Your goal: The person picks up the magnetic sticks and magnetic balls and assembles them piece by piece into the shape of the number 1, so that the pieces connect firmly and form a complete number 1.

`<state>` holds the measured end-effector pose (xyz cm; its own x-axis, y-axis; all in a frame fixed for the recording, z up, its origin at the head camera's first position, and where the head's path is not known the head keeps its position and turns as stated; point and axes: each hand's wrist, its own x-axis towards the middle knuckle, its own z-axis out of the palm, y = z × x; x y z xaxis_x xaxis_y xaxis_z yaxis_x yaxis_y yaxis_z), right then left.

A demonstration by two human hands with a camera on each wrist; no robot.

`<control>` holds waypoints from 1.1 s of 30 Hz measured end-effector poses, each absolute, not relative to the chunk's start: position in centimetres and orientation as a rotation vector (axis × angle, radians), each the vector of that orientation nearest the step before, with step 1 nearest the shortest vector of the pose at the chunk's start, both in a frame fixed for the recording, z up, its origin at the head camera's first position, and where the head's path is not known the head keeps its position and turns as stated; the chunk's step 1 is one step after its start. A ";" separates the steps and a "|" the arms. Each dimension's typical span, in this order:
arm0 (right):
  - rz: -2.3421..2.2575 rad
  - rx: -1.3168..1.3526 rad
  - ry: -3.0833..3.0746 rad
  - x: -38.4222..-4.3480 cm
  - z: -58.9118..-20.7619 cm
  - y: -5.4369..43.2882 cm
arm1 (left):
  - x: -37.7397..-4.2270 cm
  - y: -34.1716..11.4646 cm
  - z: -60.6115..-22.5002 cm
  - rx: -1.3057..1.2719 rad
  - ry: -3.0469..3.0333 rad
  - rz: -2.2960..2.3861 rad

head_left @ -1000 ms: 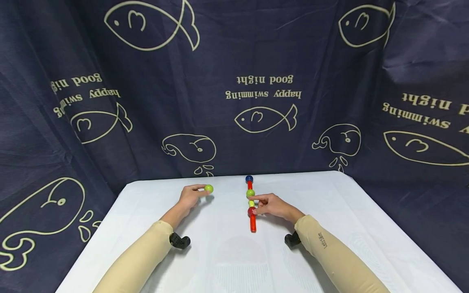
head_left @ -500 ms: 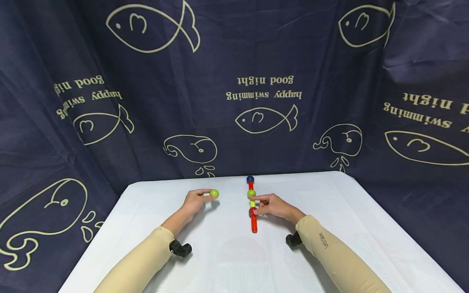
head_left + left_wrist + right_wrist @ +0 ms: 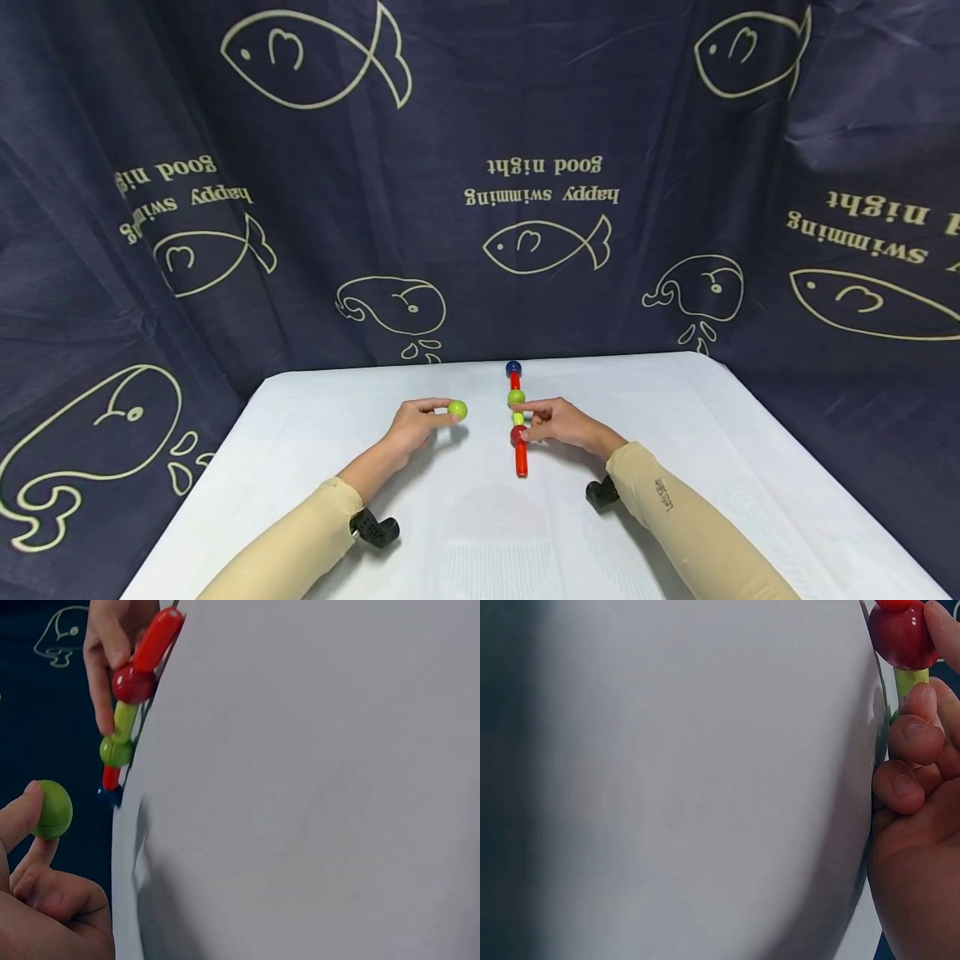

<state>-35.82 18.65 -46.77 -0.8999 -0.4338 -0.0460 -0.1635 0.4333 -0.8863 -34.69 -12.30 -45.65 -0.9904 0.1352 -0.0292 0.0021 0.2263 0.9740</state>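
My left hand (image 3: 411, 427) pinches a loose light-green ball (image 3: 457, 409) between thumb and fingertips, over the white table and left of a ball-and-rod chain. That chain runs straight away from me: a red rod (image 3: 521, 462) nearest, then a red ball (image 3: 517, 435), a yellow rod (image 3: 518, 418), a green ball (image 3: 516, 397), another red rod (image 3: 514, 381) and a dark blue ball (image 3: 513, 367). From the right, my right hand (image 3: 566, 423) holds the chain, thumb on the red ball (image 3: 900, 636) and index finger at the green one. Its other fingers curl in, as the right wrist view shows.
A white cloth covers the table (image 3: 480, 533). Behind it hangs a dark blue curtain (image 3: 420, 208) with fish and whale drawings. Black wrist devices (image 3: 375, 529) sit below both hands at the beige sleeves (image 3: 288, 542).
My left hand has carried the loose green ball rightward and slightly nearer to me, closing the distance to the chain. The right hand and the chain have stayed in place.
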 end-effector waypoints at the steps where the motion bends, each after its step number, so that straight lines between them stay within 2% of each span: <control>1: -1.455 -0.518 2.420 -35.8 -46.8 18.7 | -34.5 -12.2 -45.7 0.133 2.371 1.883; 33: -1.417 -0.530 2.445 -36.0 -46.9 18.8 | -28.1 -7.7 -46.9 0.311 2.131 1.805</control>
